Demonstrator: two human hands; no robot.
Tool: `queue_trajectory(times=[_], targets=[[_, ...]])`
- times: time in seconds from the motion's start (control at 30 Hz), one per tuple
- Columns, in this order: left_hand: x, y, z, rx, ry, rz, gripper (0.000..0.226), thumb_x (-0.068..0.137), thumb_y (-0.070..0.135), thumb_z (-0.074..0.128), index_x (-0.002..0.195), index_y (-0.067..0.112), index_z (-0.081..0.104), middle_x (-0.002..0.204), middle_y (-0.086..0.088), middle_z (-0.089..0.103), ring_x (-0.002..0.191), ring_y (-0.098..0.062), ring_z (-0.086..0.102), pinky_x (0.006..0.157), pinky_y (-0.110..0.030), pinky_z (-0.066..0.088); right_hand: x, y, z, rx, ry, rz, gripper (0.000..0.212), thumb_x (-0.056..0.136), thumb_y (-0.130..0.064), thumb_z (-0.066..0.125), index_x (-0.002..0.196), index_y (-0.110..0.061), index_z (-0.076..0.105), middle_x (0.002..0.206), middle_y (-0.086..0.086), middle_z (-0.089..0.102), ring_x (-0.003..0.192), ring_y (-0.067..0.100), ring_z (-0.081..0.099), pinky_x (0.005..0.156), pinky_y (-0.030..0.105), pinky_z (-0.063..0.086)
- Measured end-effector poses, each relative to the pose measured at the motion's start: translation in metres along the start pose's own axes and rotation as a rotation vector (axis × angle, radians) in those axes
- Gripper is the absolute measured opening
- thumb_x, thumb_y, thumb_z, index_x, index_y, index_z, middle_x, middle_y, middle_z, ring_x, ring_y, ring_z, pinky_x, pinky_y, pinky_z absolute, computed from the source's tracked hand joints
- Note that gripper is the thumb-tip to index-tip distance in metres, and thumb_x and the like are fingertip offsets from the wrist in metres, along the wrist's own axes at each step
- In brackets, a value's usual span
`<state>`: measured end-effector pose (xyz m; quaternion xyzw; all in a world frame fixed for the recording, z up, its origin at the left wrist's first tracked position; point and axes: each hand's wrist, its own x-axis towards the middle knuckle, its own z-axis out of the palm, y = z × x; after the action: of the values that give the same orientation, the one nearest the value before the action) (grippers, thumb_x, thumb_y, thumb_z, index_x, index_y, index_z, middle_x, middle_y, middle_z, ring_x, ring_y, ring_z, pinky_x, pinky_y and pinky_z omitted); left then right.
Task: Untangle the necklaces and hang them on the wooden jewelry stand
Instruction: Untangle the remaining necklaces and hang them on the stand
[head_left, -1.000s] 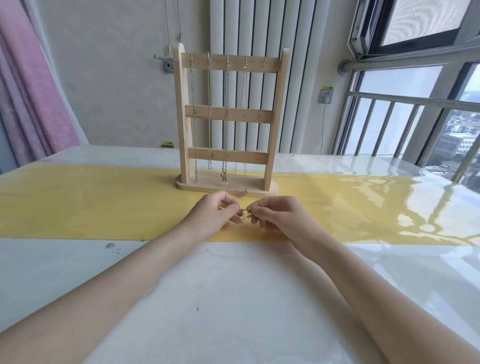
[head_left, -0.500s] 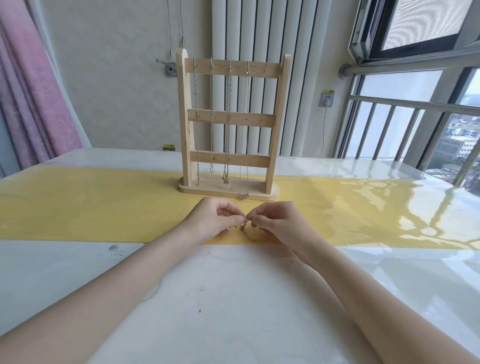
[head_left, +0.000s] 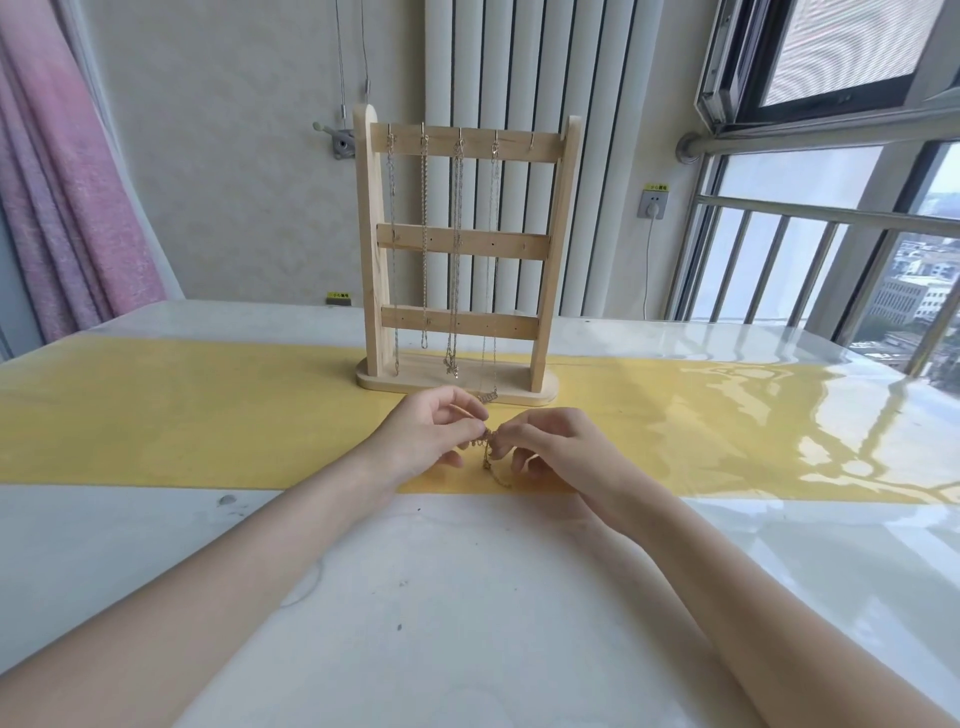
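Head view. Both bare forearms reach forward over a glossy white table (head_left: 467, 597) crossed by a yellow runner (head_left: 182, 415). The left hand (head_left: 426, 439) and the right hand (head_left: 550, 447) meet over the near edge of the runner, fingertips almost touching. Between them is a small bunched gold necklace (head_left: 485, 449). The left thumb and forefinger pinch one side of the bunch; the right fingertips pinch the other side. A short tail of chain drops from the bunch and lies on the runner below the right hand.

Just beyond the hands stands the wooden jewelry stand (head_left: 462, 244), upright on its oval base, three crossbars between two posts. Four hanging necklaces (head_left: 456, 260) are suspended from hooks on the top bar; the rightmost hook is bare. The pendant of the fourth chain rests on the base.

Background: a pink curtain (head_left: 67, 182) at left, a ribbed radiator (head_left: 519, 78) behind the stand, a wall socket (head_left: 653, 203), and windows (head_left: 831, 156) at right.
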<state>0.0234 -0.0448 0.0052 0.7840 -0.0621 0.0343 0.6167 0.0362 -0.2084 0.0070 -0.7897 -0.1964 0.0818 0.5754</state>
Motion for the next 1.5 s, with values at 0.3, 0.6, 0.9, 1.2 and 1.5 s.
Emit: queue_trajectory(times=[0.3, 0.6, 0.9, 1.2, 1.5], targets=[[0.000, 0.001, 0.001, 0.101, -0.076, 0.103, 0.011, 0.089, 0.007, 0.060, 0.086, 0.017, 0.057, 0.078, 0.002, 0.061, 0.062, 0.008, 0.055, 0.056, -0.013, 0.046, 0.001, 0.002, -0.003, 0.084, 0.015, 0.024, 0.020, 0.088, -0.008, 0.062, 0.069, -0.012, 0.064, 0.064, -0.005, 0.062, 0.057, 0.006, 0.049, 0.062, 0.020, 0.038], [-0.002, 0.001, 0.002, 0.059, -0.123, 0.063, 0.009, 0.085, 0.003, 0.065, 0.086, 0.011, 0.061, 0.078, 0.000, 0.061, 0.063, -0.006, 0.062, 0.064, -0.019, 0.053, 0.004, 0.004, -0.004, 0.189, 0.085, 0.068, 0.025, 0.087, 0.002, 0.052, 0.064, -0.009, 0.053, 0.064, 0.005, 0.055, 0.060, 0.015, 0.047, 0.056, 0.021, 0.039], [-0.003, 0.001, -0.002, 0.036, -0.125, 0.014, 0.012, 0.084, -0.002, 0.064, 0.086, 0.010, 0.064, 0.079, -0.002, 0.064, 0.066, -0.008, 0.066, 0.066, -0.018, 0.054, 0.003, 0.005, -0.006, 0.292, 0.061, 0.045, 0.016, 0.093, -0.003, 0.054, 0.078, -0.009, 0.059, 0.061, 0.000, 0.047, 0.053, 0.013, 0.039, 0.053, 0.021, 0.034], [-0.001, 0.002, -0.004, 0.032, -0.054, -0.005, 0.011, 0.087, 0.000, 0.061, 0.086, 0.011, 0.059, 0.078, -0.003, 0.058, 0.057, -0.005, 0.058, 0.062, -0.020, 0.054, 0.004, 0.008, -0.006, 0.202, 0.130, 0.006, 0.012, 0.092, -0.005, 0.057, 0.082, -0.009, 0.062, 0.051, -0.010, 0.038, 0.048, 0.010, 0.028, 0.044, 0.016, 0.024], [-0.003, 0.001, -0.009, -0.014, -0.032, -0.094, 0.011, 0.083, -0.003, 0.065, 0.087, 0.006, 0.059, 0.076, -0.007, 0.066, 0.064, -0.011, 0.067, 0.064, -0.020, 0.056, 0.007, 0.014, -0.007, 0.096, 0.266, -0.152, 0.013, 0.094, -0.004, 0.054, 0.083, -0.007, 0.061, 0.066, 0.004, 0.067, 0.043, 0.004, 0.038, 0.045, 0.013, 0.032]])
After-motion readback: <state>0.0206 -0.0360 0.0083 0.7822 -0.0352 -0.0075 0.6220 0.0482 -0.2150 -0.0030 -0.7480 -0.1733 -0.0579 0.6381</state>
